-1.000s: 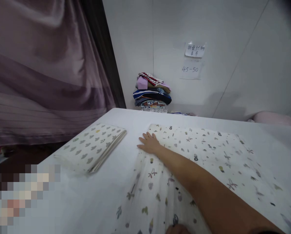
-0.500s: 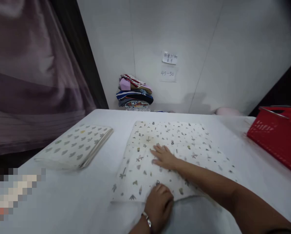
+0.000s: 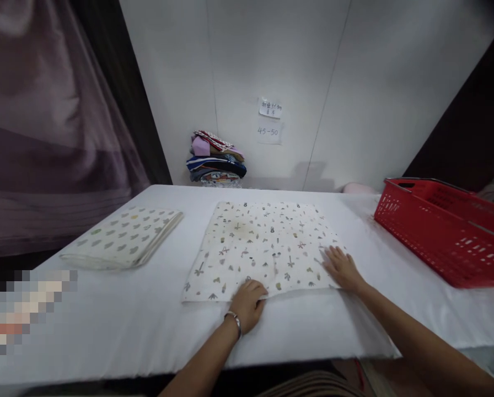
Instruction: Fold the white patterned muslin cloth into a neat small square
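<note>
A white cloth (image 3: 239, 253) printed with small plants and figures lies spread out in front of me, with a faint yellowish patch on its upper left part. My left hand (image 3: 248, 305), with a silver bracelet on the wrist, is at the cloth's near edge. Its fingers are bent together over that edge, and the thumb is beside them. My right hand (image 3: 343, 268) rests palm down on the cloth's right side, fingers stretched and apart. To the left lies a folded cream cloth (image 3: 127, 237) with grey cloud-like shapes, touched by neither hand.
A red plastic basket (image 3: 420, 237) stands on the right of the white-covered table (image 3: 148, 325). Behind the table's far edge is a stack of folded fabrics (image 3: 216, 160) against the wall. A purple curtain (image 3: 44, 138) hangs at left. Handwritten paper notes (image 3: 269, 132) are on the wall.
My right hand has slid from the middle of the printed cloth to its right side. My left hand stays at the near edge. The view has shifted, showing more of the red basket.
</note>
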`<move>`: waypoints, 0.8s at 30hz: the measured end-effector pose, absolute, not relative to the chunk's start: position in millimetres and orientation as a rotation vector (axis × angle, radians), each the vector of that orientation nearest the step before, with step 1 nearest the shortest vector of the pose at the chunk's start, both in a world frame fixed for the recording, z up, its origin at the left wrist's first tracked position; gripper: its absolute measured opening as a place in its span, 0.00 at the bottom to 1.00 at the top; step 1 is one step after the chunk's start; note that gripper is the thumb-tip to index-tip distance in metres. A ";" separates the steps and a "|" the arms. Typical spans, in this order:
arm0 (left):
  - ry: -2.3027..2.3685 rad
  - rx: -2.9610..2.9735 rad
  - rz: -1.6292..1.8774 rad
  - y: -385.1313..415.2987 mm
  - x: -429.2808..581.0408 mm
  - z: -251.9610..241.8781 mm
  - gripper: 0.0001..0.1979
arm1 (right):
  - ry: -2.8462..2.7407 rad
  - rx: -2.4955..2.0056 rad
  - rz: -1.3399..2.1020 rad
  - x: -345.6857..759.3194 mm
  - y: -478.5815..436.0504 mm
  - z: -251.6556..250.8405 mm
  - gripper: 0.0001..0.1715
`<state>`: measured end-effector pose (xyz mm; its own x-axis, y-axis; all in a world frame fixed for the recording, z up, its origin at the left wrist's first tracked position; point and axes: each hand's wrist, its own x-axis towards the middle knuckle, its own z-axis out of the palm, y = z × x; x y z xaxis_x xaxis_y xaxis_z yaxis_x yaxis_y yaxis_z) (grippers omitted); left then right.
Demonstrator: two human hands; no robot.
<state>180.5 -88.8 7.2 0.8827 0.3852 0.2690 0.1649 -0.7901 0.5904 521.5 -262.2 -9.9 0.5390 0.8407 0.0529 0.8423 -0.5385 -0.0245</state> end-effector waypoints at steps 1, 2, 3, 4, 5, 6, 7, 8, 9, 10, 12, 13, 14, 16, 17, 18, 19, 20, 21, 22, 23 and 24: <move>0.404 2.489 0.504 -89.1 181.0 7.7 0.11 | -1.542 -2.649 -0.013 510.5 -253.7 -6.1 0.33; 0.413 2.506 0.493 -89.8 181.5 8.4 0.11 | -1.585 -2.593 0.039 501.0 -243.0 -1.0 0.34; 0.424 2.526 0.479 -90.7 182.0 9.1 0.11 | -1.620 -2.545 0.093 493.3 -230.6 4.8 0.34; 0.438 2.551 0.461 -91.9 182.7 10.0 0.11 | -1.651 -2.504 0.147 487.1 -216.8 10.8 0.35; 0.456 2.579 0.443 -93.5 183.6 11.1 0.11 | -1.680 -2.467 0.195 482.2 -202.0 16.4 0.35; 0.474 2.608 0.428 -95.4 185.1 12.4 0.12 | -1.713 -2.434 0.235 478.1 -186.8 21.2 0.35; 0.490 2.634 0.419 -97.6 187.1 13.9 0.12 | -1.748 -2.403 0.260 474.7 -171.5 24.8 0.35; 0.501 2.656 0.417 -100.0 189.8 15.4 0.13 | -1.777 -2.370 0.265 472.2 -156.6 27.3 0.34; 0.501 2.671 0.418 -102.3 193.1 16.8 0.14 | -1.793 -2.343 0.254 470.6 -142.6 28.6 0.33; 0.491 2.682 0.421 -104.5 197.0 18.0 0.16 | -1.796 -2.319 0.231 470.4 -129.9 29.1 0.32; 0.457 2.696 0.417 -107.7 205.3 18.6 0.15 | -1.779 -2.289 0.183 475.7 -109.8 29.2 0.27; 0.446 2.699 0.409 -108.6 209.3 17.9 0.13 | -1.763 -2.287 0.165 481.4 -102.6 29.3 0.24; 0.443 2.699 0.400 -109.0 212.7 16.6 0.11 | -1.742 -2.295 0.151 488.9 -97.2 29.8 0.21; 0.456 2.685 0.404 -108.7 217.2 13.0 0.08 | -1.676 -2.342 0.117 506.8 -91.0 31.2 0.20; 0.466 2.670 0.419 -108.5 218.2 11.4 0.08 | -1.636 -2.368 0.093 515.6 -89.4 31.6 0.21; 0.475 2.650 0.438 -108.4 218.4 10.2 0.08 | -1.606 -2.383 0.070 523.4 -88.3 31.4 0.22; 0.481 2.627 0.457 -108.6 218.0 9.6 0.08 | -1.597 -2.382 0.054 529.7 -87.2 30.4 0.22; 0.487 2.602 0.473 -108.9 217.4 9.8 0.08 | -1.620 -2.362 0.046 534.7 -85.8 28.4 0.21; 0.493 2.576 0.481 -109.2 216.6 10.5 0.08 | -1.664 -2.333 0.045 538.8 -83.8 25.7 0.20; 0.498 2.552 0.479 -109.5 215.9 11.6 0.08 | -1.711 -2.307 0.048 542.5 -81.0 22.4 0.19; 0.504 2.528 0.473 -109.4 215.5 12.4 0.08 | -1.747 -2.292 0.050 546.5 -77.1 18.9 0.19; 0.506 2.509 0.461 -108.8 215.3 12.7 0.09 | -1.766 -2.291 0.050 551.5 -72.1 15.5 0.19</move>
